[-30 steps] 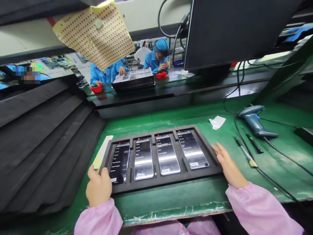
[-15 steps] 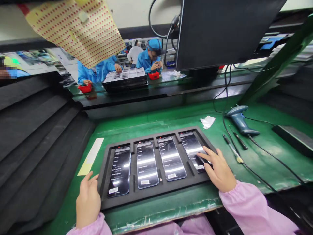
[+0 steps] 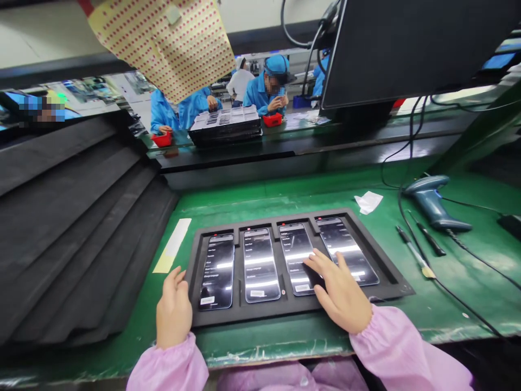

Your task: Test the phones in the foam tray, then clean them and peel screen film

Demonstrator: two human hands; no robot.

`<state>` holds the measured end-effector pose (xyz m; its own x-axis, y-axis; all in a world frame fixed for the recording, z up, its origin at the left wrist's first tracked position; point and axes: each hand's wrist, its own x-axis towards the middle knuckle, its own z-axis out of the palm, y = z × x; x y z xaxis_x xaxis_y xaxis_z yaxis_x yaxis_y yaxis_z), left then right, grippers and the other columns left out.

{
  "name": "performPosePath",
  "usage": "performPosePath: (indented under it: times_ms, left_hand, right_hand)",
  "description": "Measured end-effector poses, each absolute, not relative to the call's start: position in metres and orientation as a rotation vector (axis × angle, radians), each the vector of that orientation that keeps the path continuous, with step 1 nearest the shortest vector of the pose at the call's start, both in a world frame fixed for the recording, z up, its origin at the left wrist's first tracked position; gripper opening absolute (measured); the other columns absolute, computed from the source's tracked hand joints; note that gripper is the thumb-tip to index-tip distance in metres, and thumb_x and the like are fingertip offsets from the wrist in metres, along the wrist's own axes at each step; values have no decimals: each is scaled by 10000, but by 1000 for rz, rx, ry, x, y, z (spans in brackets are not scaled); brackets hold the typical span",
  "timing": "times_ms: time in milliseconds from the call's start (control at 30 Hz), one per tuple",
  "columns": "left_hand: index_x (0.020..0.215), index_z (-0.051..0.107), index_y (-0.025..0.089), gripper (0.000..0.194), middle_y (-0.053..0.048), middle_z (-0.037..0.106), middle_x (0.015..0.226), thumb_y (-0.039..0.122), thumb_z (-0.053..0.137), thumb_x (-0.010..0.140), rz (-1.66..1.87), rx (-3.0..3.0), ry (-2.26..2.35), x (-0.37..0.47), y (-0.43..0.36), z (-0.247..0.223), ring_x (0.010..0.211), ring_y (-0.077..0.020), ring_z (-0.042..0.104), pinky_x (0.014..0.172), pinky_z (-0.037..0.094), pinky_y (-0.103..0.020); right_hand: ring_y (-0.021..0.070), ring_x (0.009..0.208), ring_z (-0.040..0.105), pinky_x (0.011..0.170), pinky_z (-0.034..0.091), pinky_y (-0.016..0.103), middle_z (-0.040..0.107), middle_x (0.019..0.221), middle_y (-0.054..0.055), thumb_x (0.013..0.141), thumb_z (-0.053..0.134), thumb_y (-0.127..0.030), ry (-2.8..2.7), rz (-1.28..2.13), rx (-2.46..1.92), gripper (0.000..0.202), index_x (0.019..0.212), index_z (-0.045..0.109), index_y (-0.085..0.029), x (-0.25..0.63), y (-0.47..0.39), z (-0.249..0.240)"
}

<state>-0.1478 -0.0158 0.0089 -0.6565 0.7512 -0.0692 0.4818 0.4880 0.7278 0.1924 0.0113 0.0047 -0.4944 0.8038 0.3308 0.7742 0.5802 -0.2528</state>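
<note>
Head view: the right hand (image 3: 344, 298), spread and gripping nothing, has moved from the rightmost phone (image 3: 355, 254) to the neighbouring phone (image 3: 295, 251), where work now centres. The left hand (image 3: 174, 310), loosely curled, apparently empty, flanks the tray (image 3: 260, 311) near the tabletop's (image 3: 228, 204) front edge.

A passage runs between the far edges of the tray (image 3: 240, 313) and worktop (image 3: 293, 202); a paper scrap (image 3: 368, 202) lies toward its right end. Left edge: stacked black sheets (image 3: 73, 228) form a barrier. Right side: pen-like tools (image 3: 431, 240), black cable (image 3: 468, 308) and scanner (image 3: 432, 203) obstruct. The monitor (image 3: 411, 49) limits height toward the far right corner. The right hand (image 3: 344, 293) obstructs the tray's near edge; the left hand (image 3: 174, 315), its left edge.
</note>
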Motion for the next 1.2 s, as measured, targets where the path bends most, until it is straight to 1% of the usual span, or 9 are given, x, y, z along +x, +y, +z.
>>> performPosePath:
  times_ms: [167,267,367,500,667,800,967,1067,1200]
  left_hand:
    - [1194,499,161,447,-111,567,1201,348,335,823,1077,1194,2332,-152,-18,-2,1098,-236,539,956,409,-376]
    - [1126,552,164,413,-109,548,1220,337,336,819,1122,1359,2281,-154,-19,-8,1136,-234,509,993,385,-387]
    - [1037,600,173,373,-106,539,1234,327,334,825,1156,1448,2249,-156,-21,-13,1178,-240,474,1017,363,-410]
    - [1082,590,177,363,-109,541,1234,281,355,825,1166,1482,2251,-157,-25,-15,1159,-246,483,986,392,-440]
    - [1023,633,223,306,-78,509,1273,234,408,815,1062,1798,2160,-157,-29,-12,1181,-253,450,988,385,-461]
    - [988,665,239,300,-69,481,1307,215,421,815,913,1975,2136,-155,-30,-9,1256,-285,366,1012,355,-496]
    - [954,676,247,287,-63,473,1320,213,439,797,812,1999,2166,-154,-27,-7,1293,-312,315,1017,342,-516]
    - [1034,615,210,304,-92,469,1310,238,432,793,875,1910,2182,-155,-27,-8,1260,-293,370,1020,347,-496]
    - [1137,514,180,366,-119,473,1307,302,397,812,901,1681,2210,-155,-26,-8,1207,-262,450,996,387,-442]
  right_hand:
    - [282,1251,409,1015,204,648,599,1192,133,857,341,-191,-2362,119,-1216,531,1366,201,-131,174,11,6]
    - [281,1295,345,1029,217,623,557,1250,133,838,355,-189,-2436,162,-1174,519,1344,263,-121,149,9,10]
    - [330,1342,232,1007,259,623,435,1377,129,827,381,-223,-2582,169,-1190,500,1320,366,-141,120,8,13]
    - [402,1343,161,969,258,665,293,1460,144,842,397,-285,-2641,36,-1250,439,1251,493,-159,99,10,12]
    - [391,1355,102,952,250,691,277,1447,170,861,346,-263,-2472,-3,-1257,423,1257,440,-148,106,8,9]
    - [369,1351,144,971,224,688,317,1402,171,870,311,-265,-2275,73,-1247,393,1241,393,-165,123,0,11]
    - [379,1348,164,1001,211,656,269,1429,145,865,325,-256,-2107,72,-1259,392,1248,387,-200,148,-6,11]
    - [367,1349,180,1023,201,634,286,1428,127,862,315,-256,-2068,58,-1305,411,1267,373,-221,174,-3,8]
    - [332,1310,298,1037,213,610,443,1324,114,854,299,-250,-2015,43,-1486,439,1290,348,-235,222,8,4]
